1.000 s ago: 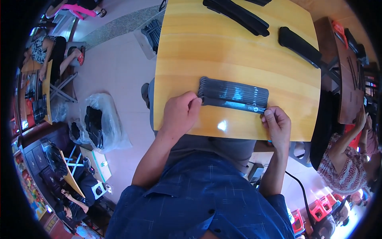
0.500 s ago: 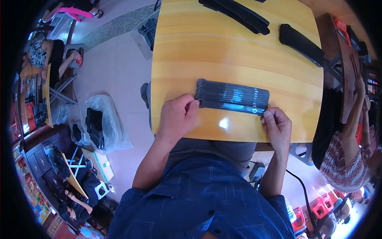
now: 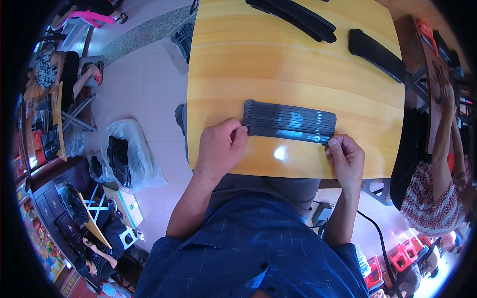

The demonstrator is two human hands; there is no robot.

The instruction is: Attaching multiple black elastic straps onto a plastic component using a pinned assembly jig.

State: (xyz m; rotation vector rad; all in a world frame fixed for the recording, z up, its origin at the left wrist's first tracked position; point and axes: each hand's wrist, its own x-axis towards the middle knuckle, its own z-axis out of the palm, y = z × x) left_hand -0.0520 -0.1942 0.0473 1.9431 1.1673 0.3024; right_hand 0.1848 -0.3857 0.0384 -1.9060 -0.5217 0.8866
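On the wooden table in front of me lies a stack of thin, flat black pieces [image 3: 290,119], overlapped like shingles, with rounded left ends. They look like folded socks, though I cannot be sure. A pale printed mark repeats near the right end of each piece, and the middle of the stack shines. My left hand [image 3: 222,146] is closed in a pinch at the lower left corner of the nearest piece. With thumb and fingers together, my right hand [image 3: 346,156] grips the same piece at its lower right corner.
Toward the table's [image 3: 238,64] far edge lie a long black bundle [image 3: 293,19] and another black bundle [image 3: 376,55]. Clear plastic bags [image 3: 144,154] with black goods are on the floor at left. Another person's arms [image 3: 443,119] reach over a table at right.
The nearest piece looks settled slightly lower along the stack's near edge. Both hands keep almost the same place and pinch.
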